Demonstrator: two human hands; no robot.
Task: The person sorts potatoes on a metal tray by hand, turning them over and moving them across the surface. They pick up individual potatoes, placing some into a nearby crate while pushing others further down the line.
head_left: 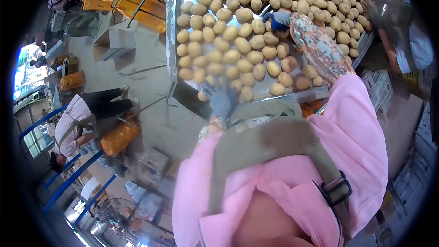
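Observation:
Many light-brown potatoes point(243, 45) lie across a metal sorting table point(171, 41), mostly in a single layer and more tightly packed at the far right. My left hand point(220, 96), in a grey glove, is at the near left edge with its fingers spread over the closest potatoes. Farther in, near the middle of the table, my right hand point(279, 21) wears a blue and grey glove. Its fingers curl down among the potatoes, and what is under them is hidden. Patterned sleeve covers point(315, 46) reach up both forearms.
Across the table at right, another person's arm point(388, 48) reaches toward the potatoes. A person point(77, 119) bends over a filled orange mesh bag point(120, 138) on the left. An open cardboard box point(114, 45) and orange sacks point(137, 9) are beyond the table's left side.

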